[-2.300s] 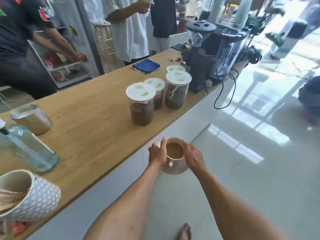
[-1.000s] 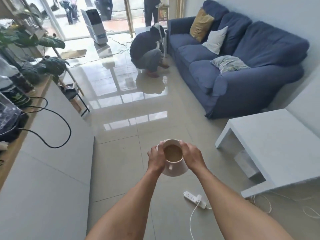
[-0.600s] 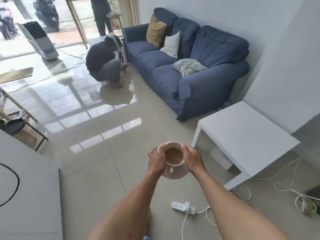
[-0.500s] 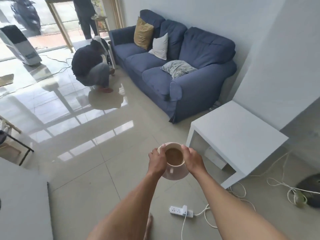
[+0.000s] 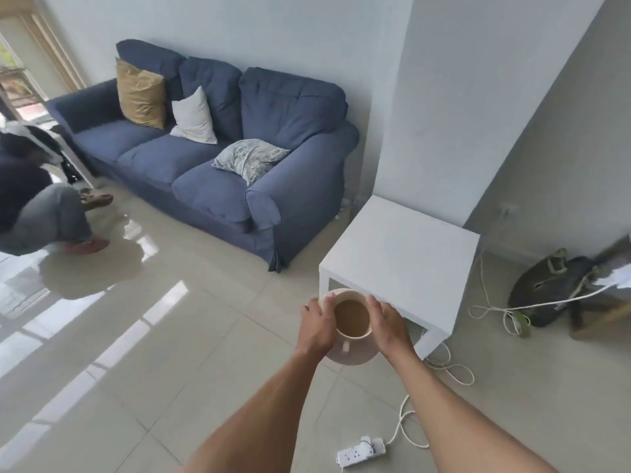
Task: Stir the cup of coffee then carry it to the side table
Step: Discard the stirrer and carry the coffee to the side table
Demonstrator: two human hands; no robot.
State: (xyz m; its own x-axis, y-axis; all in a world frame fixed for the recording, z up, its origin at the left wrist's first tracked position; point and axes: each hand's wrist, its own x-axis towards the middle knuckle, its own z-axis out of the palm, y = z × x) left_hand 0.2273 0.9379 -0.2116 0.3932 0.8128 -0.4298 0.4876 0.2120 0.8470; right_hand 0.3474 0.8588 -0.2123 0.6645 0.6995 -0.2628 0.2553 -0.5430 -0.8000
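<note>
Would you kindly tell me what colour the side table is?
The side table is plain white, top and legs alike; the head view shows it best.

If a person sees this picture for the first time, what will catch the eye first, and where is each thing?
First comes the cup of coffee in the lower middle, held above the floor between the left hand and the right hand. Just beyond it stands the white side table, and to the left of that, along the wall, the big blue sofa. A white power strip lies on the floor tiles at the bottom.
</note>
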